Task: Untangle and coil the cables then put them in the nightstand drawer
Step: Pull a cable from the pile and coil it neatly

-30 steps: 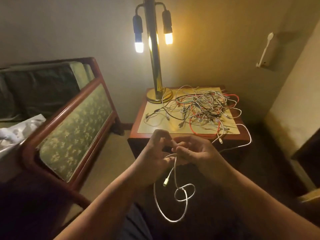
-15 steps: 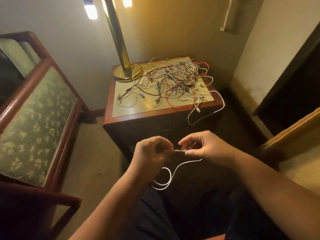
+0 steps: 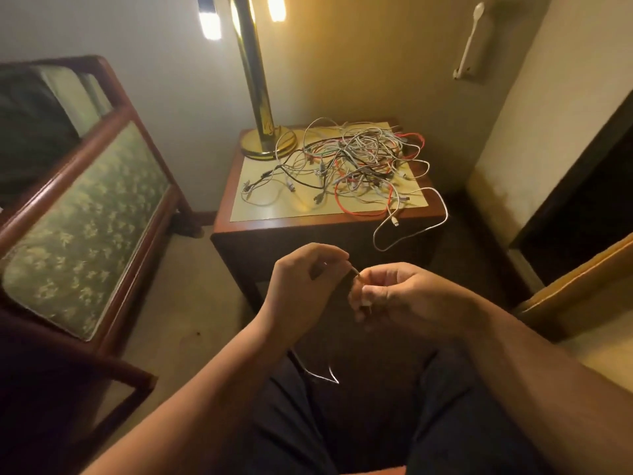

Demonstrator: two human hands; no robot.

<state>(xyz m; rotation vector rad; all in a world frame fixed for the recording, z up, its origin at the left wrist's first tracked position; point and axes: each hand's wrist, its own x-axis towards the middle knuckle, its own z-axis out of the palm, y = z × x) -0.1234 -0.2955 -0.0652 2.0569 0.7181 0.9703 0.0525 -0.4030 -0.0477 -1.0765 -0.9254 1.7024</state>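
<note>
early on: one white cable (image 3: 320,378) being worked
my left hand (image 3: 305,279) and right hand (image 3: 394,296) both pinch it; tangle (image 3: 356,162) on counter (image 3: 239,228) not sorted, nothing stowed yet.
</note>
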